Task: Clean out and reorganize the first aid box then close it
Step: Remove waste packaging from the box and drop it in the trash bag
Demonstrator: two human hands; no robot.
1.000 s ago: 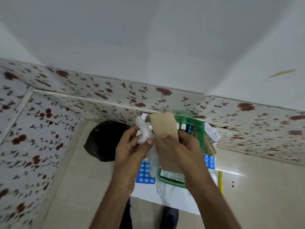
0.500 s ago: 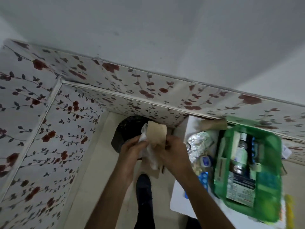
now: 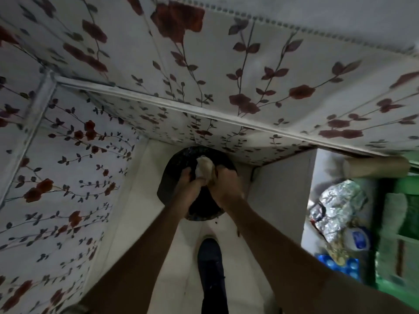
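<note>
Your left hand [image 3: 189, 185] and right hand [image 3: 223, 186] are pressed together, fingers curled tight around a crumpled wad of tan and white waste [image 3: 204, 169] that pokes up between them. Both hands grip the same wad, the left on its near-left side, the right on its right side. You hold it directly over the mouth of the black bin [image 3: 174, 177], which stands on the pale floor [image 3: 145, 223] against the flower-patterned wall [image 3: 204, 64]. Whether the wad touches the bin's liner I cannot tell; your hands hide that part. Below your forearms, your dark shoe [image 3: 209, 264] stands on the floor near the bin.

To your right is the white table [image 3: 281, 189], and on it, at the picture's right edge, the green first aid box [image 3: 405, 288], open and blurred. Just beside the box lie a crinkled foil pack [image 3: 335, 209], a blue blister strip [image 3: 342, 266] and a small white and blue packet [image 3: 358, 237]. A tan roll [image 3: 376, 169] lies at the table's far edge by the wall.
</note>
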